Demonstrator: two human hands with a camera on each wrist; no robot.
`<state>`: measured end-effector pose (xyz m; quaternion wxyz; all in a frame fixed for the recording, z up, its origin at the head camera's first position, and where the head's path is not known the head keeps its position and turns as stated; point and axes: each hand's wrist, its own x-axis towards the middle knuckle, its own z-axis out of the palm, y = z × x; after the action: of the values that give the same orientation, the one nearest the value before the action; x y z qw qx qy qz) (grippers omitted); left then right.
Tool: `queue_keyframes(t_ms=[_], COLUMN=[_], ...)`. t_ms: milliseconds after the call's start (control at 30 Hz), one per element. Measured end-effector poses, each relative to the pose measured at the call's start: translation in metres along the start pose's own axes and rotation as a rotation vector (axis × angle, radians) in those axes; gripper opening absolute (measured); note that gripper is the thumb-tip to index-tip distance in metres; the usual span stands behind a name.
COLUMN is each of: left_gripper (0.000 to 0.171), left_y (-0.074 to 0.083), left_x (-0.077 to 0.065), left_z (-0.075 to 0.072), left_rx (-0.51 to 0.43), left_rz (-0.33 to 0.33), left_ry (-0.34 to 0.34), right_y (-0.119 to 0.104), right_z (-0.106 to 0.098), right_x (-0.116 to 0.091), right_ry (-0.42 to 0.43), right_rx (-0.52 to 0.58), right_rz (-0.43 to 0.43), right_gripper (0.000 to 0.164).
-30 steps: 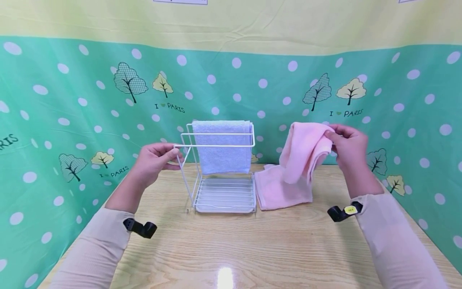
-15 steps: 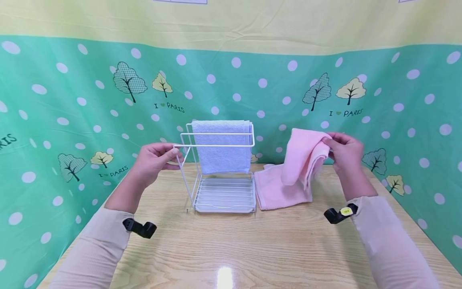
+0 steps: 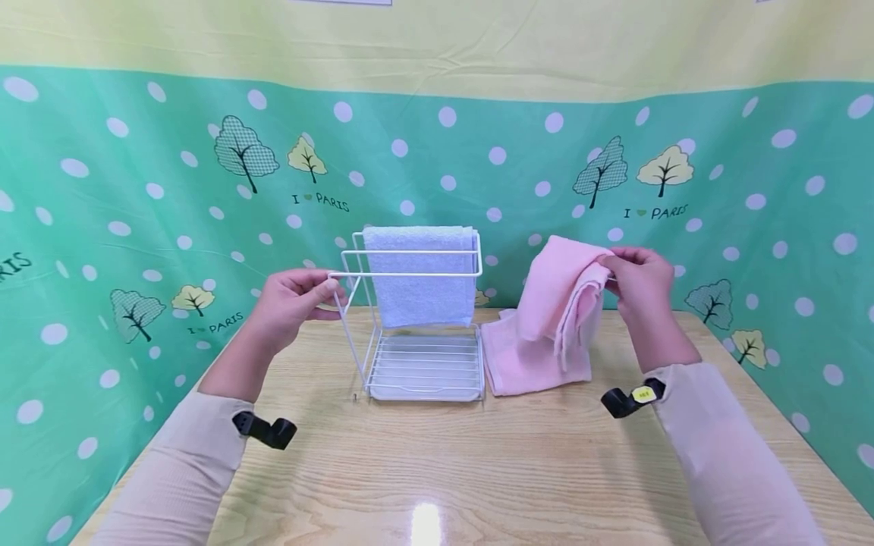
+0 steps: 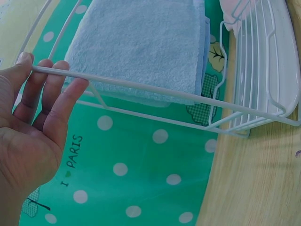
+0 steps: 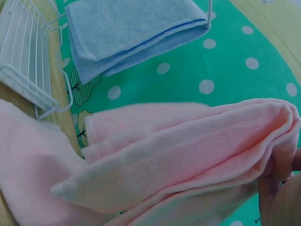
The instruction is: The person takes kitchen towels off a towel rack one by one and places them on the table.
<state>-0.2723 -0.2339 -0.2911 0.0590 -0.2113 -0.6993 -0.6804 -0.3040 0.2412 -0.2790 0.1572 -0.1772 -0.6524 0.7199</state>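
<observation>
My left hand (image 3: 293,303) pinches the front left top corner of a white wire rack (image 3: 403,274), thumb and fingertips on the wire. Over the rack's rear bar hangs a folded light blue towel (image 3: 422,292). My right hand (image 3: 638,284) holds a folded pink towel (image 3: 563,284) by its upper edge, so its layers droop down to the left. Beneath it, a second pink cloth (image 3: 529,364) lies folded on the table, right of the rack. In the right wrist view the held pink towel (image 5: 188,155) fills most of the picture, and its folds hide part of my fingers.
A pale tray (image 3: 425,368) sits in the rack's base under several wires. The wooden table (image 3: 410,462) extends toward me. A green dotted curtain (image 3: 437,174) stands behind and at both sides. Each wrist wears a black camera (image 3: 266,431).
My right hand has moved left and a little down, carrying the pink towel closer to the rack. The left hand and the rack stay in place.
</observation>
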Motion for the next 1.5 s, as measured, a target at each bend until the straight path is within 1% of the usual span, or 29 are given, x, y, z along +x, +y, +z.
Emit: queue_keyframes(t_ms=[133,267,433,633,700,800,867,1033,1100,1200,1400,1500], left_gripper=[0.014,0.015,0.017,0.018,0.018,0.016,0.015,0.013,0.012,0.012,0.014,0.015], left_y=[0.000,0.000,0.000,0.000,-0.001,-0.001,-0.001,0.000,0.001,0.002,0.002,0.002], left_x=[0.001,0.001,0.001,0.000,0.001,0.000,0.000,0.000,0.001,0.002,0.000,-0.001], left_z=[0.000,-0.001,0.000,0.000,0.000,-0.001,-0.002,-0.003,-0.003,-0.001,0.000,0.000], left_rx=[-0.006,-0.017,-0.017,-0.002,-0.002,-0.005,-0.007,0.003,0.013,0.019,0.004,0.000], left_rz=[0.004,0.005,0.004,-0.002,-0.002,-0.002,-0.001,-0.001,-0.007,-0.015,-0.035,-0.033], left_ry=[-0.004,-0.003,-0.002,-0.001,-0.001,-0.003,-0.002,-0.002,0.000,0.001,0.001,0.000], right_y=[-0.005,-0.005,0.001,0.009,0.012,0.019,0.023,0.034,0.038,0.044,0.052,0.053], right_z=[0.006,0.008,0.008,0.012,0.013,0.014,0.013,0.003,-0.003,-0.013,-0.038,-0.049], right_x=[-0.002,-0.002,-0.004,-0.005,-0.004,-0.002,0.000,0.007,0.011,0.015,0.019,0.021], right_ry=[-0.016,-0.060,-0.146,-0.184,-0.195,-0.214,-0.222,-0.237,-0.235,-0.223,-0.225,-0.237], right_rx=[0.004,0.069,0.181,0.284,0.307,0.339,0.320,0.320,0.340,0.341,0.235,0.234], right_rz=[0.010,-0.004,-0.010,-0.003,-0.006,0.014,0.024,0.041,0.048,0.058,0.058,0.042], right_gripper=[0.028,0.027,0.026,0.024,0.024,0.025,0.025,0.022,0.021,0.022,0.027,0.028])
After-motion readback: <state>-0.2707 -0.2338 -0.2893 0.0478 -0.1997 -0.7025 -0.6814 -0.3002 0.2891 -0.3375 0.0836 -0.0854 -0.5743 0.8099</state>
